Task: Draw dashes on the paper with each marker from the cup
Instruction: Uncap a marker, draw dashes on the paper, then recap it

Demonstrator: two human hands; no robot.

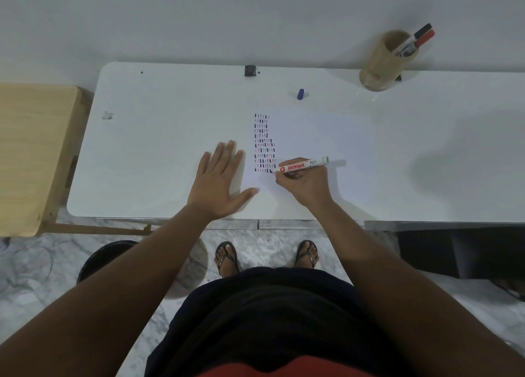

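Observation:
A white paper (306,138) lies on the white table (159,138), its left side filled with rows of short blue and red dashes (264,143). My right hand (305,182) grips a white marker (304,165) with a red label, its tip down on the paper at the bottom of the dash rows. My left hand (220,180) lies flat with fingers spread, on the table at the paper's left edge. A tan cup (383,61) at the back right holds two markers (417,39), one with a black cap, one with a red cap.
A blue marker cap (300,93) rests on the table beyond the paper. A small black object (250,70) sits at the table's far edge. A wooden stool (31,155) stands to the left. A dark round bin (105,260) is on the floor below.

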